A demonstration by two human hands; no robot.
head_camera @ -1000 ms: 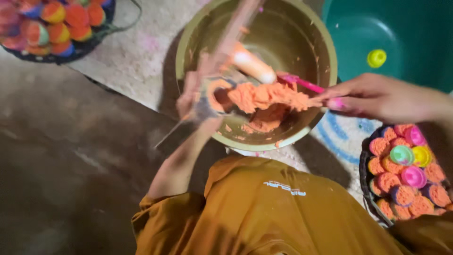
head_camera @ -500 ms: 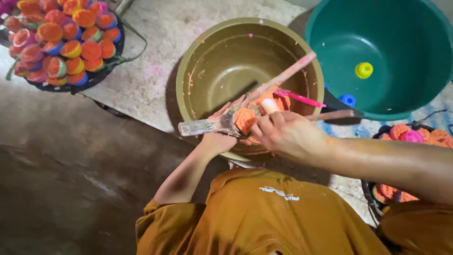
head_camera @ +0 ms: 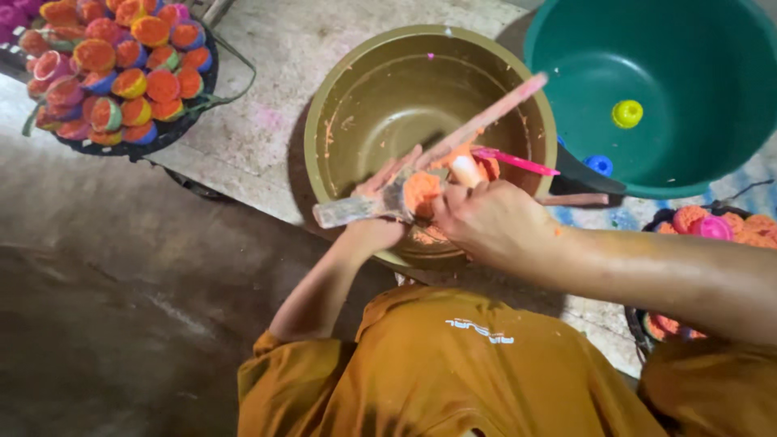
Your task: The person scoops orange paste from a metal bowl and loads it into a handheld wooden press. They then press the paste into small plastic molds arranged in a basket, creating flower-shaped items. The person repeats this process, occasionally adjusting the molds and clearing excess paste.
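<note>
Since the earlier frame the right hand [head_camera: 486,222] has settled, fingers pressing orange paste [head_camera: 421,193] into the mould [head_camera: 364,209] gripped beneath by the left hand [head_camera: 380,214], above the olive bowl [head_camera: 364,105] to catch spill.

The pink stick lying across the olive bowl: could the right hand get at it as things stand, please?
Probably yes: the pink stick lies uncovered just beyond the right hand, over the olive bowl; but that hand is pressing orange paste.

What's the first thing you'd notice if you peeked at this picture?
Bright orange paste sits at the middle, packed into a small mould that the left hand holds while the right hand presses it, above an olive bowl. At the top left, a black tray brims with colourful cakes.
</note>
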